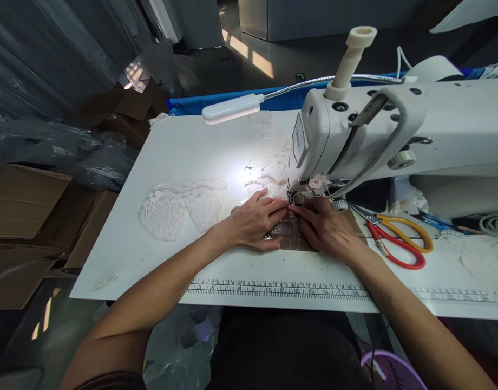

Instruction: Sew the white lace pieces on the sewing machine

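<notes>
My left hand lies on the machine bed, its fingers bent together with the tips beside the presser foot. From the right, my right hand brings thumb and forefinger close to the same spot, meeting the left fingertips. Between them they grip the near edge of a white lace piece, which spreads out behind the foot; the pinched edge is mostly hidden by fingers. The white sewing machine stands over the work. Under both hands is a metal plate on a brown patch.
Another white lace piece lies left on the white table. Scissors with red and yellow handles rest right of my right hand. A lit lamp hangs above. A printed ruler runs along the front edge; cardboard boxes stand left.
</notes>
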Action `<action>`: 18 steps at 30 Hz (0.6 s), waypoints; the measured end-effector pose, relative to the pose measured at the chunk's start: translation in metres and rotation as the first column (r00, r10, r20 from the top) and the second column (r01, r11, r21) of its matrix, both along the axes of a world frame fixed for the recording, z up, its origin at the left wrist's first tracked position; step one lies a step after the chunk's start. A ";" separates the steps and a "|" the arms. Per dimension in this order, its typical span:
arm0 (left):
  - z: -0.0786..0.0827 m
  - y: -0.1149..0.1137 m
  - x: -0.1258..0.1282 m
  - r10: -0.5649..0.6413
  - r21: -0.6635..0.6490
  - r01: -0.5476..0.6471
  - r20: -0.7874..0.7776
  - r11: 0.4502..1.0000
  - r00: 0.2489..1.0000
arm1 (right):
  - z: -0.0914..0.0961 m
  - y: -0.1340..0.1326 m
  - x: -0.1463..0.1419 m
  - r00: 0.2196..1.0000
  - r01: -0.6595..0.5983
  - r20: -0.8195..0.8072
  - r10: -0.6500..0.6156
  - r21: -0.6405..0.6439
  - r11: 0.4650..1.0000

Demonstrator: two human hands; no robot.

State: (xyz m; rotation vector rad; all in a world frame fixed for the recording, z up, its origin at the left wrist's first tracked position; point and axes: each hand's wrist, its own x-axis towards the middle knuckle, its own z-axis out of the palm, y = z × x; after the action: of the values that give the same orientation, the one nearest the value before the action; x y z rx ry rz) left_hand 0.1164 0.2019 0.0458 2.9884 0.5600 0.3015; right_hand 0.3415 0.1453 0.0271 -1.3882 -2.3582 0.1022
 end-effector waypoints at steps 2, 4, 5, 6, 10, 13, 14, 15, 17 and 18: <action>0.000 0.002 0.000 0.004 -0.012 -0.004 0.008 1.000 1.000 | 0.000 0.000 -0.001 1.000 -0.002 0.011 0.002 0.006 1.000; 0.000 0.003 0.000 0.012 -0.022 -0.012 0.012 1.000 1.000 | 0.000 0.000 -0.001 1.000 0.006 0.027 -0.006 0.013 1.000; -0.001 0.003 0.000 0.018 -0.024 -0.017 0.012 1.000 1.000 | 0.000 0.000 -0.002 0.999 0.014 0.038 -0.015 0.016 1.000; -0.001 0.003 0.000 0.024 -0.025 -0.024 0.010 0.999 1.000 | -0.001 0.000 -0.002 0.998 0.023 0.051 -0.023 0.017 1.000; 0.000 0.004 0.001 0.037 -0.023 -0.037 -0.008 0.999 0.999 | -0.004 0.000 -0.003 0.997 0.042 0.071 -0.042 0.009 0.999; 0.001 0.005 0.002 0.040 -0.017 -0.040 -0.021 0.999 0.999 | -0.006 -0.001 -0.002 1.000 0.027 0.014 -0.026 -0.009 1.000; 0.001 0.005 0.002 0.043 -0.012 -0.043 -0.025 0.999 0.999 | -0.006 -0.002 -0.001 1.000 0.020 -0.013 -0.020 -0.020 1.000; 0.001 0.005 0.002 0.048 -0.005 -0.048 -0.029 0.999 0.998 | -0.005 -0.003 0.000 0.999 0.018 -0.043 -0.019 -0.032 0.999; 0.000 0.005 0.003 0.059 0.014 -0.059 -0.040 0.998 0.997 | -0.001 -0.005 0.004 0.994 0.031 -0.103 -0.039 -0.075 0.997; -0.001 0.005 0.003 0.065 0.023 -0.064 -0.043 0.998 0.997 | 0.002 -0.005 0.006 0.989 0.041 -0.134 -0.056 -0.111 0.993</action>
State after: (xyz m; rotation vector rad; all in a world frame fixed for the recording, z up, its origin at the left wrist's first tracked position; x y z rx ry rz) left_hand 0.1195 0.2070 0.0451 3.0093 0.6623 0.2485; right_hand 0.3477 0.1398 0.0293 -1.4389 -2.2339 0.3059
